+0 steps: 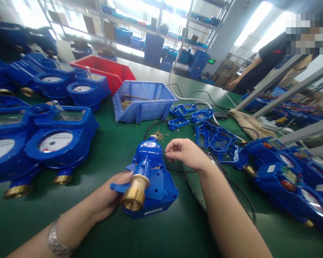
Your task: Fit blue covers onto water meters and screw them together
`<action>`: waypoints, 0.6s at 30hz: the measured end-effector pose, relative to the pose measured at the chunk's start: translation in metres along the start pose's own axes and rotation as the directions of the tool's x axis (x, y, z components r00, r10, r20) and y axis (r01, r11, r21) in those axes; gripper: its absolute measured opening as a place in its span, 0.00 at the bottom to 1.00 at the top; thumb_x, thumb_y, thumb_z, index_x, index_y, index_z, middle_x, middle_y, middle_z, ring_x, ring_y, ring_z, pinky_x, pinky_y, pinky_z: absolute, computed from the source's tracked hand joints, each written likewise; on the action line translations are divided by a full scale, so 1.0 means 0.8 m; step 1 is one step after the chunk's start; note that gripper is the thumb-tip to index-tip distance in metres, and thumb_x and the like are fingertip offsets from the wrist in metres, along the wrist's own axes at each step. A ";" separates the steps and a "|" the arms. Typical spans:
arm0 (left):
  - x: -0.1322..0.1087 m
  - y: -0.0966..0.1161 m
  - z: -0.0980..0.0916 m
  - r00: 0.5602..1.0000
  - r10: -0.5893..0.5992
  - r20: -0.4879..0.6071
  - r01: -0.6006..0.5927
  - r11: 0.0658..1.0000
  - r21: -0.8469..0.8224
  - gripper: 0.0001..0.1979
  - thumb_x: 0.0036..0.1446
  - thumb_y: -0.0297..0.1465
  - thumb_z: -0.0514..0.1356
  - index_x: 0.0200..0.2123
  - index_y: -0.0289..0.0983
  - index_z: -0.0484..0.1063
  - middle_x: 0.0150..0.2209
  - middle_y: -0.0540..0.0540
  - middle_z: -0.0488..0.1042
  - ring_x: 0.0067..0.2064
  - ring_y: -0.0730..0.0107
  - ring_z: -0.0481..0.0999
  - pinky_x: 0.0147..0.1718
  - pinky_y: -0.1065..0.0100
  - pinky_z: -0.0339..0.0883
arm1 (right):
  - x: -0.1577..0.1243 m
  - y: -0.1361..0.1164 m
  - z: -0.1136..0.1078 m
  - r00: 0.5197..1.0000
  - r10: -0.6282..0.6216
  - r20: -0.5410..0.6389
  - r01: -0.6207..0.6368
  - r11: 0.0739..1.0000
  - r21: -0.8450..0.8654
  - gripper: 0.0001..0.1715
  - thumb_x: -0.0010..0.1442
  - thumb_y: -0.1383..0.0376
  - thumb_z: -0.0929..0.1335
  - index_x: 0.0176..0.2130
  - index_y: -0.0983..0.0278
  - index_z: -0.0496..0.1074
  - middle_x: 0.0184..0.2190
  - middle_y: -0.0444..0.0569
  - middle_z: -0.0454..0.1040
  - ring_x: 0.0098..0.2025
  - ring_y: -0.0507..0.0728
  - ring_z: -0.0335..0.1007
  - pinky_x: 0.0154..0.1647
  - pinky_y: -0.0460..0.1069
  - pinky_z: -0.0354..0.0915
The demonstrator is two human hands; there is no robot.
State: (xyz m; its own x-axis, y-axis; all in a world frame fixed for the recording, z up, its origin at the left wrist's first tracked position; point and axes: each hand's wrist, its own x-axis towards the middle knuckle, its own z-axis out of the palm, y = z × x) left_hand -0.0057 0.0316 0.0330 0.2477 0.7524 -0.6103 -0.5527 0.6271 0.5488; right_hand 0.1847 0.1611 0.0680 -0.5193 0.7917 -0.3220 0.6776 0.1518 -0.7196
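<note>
My left hand (107,195) grips a blue water meter (148,179) from its left side, holding it upside down on the green table (118,143). The meter's brass threaded end (134,195) points toward me. My right hand (184,152) hovers at the meter's far right side with its fingers pinched together, apparently on a small screw that is too small to make out. A scatter of small brass screws (159,135) lies on the mat just beyond the meter.
Assembled blue meters (56,143) crowd the left side and more lie at the right (285,179). A blue bin (142,102) holds screws, with a red bin (104,70) behind. Blue plastic covers (204,125) and black cables lie in the middle. Another person (261,64) stands far right.
</note>
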 end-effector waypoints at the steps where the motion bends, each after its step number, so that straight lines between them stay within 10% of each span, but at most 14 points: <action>1: 0.000 0.001 0.001 1.000 -0.007 0.013 0.007 1.000 0.009 0.15 0.34 0.33 0.72 0.28 0.34 0.77 0.24 0.49 0.78 0.29 0.70 0.76 0.31 0.73 0.69 | -0.011 -0.005 0.000 0.998 -0.017 0.057 0.014 0.999 0.042 0.02 0.52 0.71 0.70 0.30 0.67 0.71 0.22 0.41 0.72 0.26 0.49 0.69 0.32 0.45 0.67; 13: -0.004 0.003 0.004 1.000 0.003 0.025 -0.005 0.998 0.068 0.16 0.38 0.38 0.70 0.30 0.35 0.76 0.24 0.50 0.77 0.30 0.70 0.76 0.33 0.72 0.68 | -0.027 -0.006 0.017 0.989 -0.055 0.141 0.045 0.996 0.076 0.05 0.46 0.73 0.72 0.25 0.66 0.71 0.23 0.41 0.71 0.27 0.50 0.67 0.32 0.46 0.62; 18: -0.003 0.001 0.004 1.000 0.003 -0.005 -0.002 0.999 0.052 0.16 0.36 0.38 0.71 0.27 0.35 0.74 0.23 0.50 0.78 0.29 0.69 0.76 0.33 0.71 0.68 | -0.009 0.011 0.012 1.000 0.015 -0.013 -0.015 1.000 -0.003 0.14 0.48 0.68 0.74 0.36 0.66 0.69 0.25 0.40 0.69 0.28 0.49 0.67 0.31 0.46 0.65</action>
State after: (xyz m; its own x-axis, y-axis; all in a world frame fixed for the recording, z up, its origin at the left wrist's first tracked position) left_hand -0.0043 0.0306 0.0365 0.2424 0.7531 -0.6116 -0.5110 0.6349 0.5794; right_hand 0.1893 0.1514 0.0584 -0.5021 0.8014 -0.3250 0.6869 0.1413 -0.7129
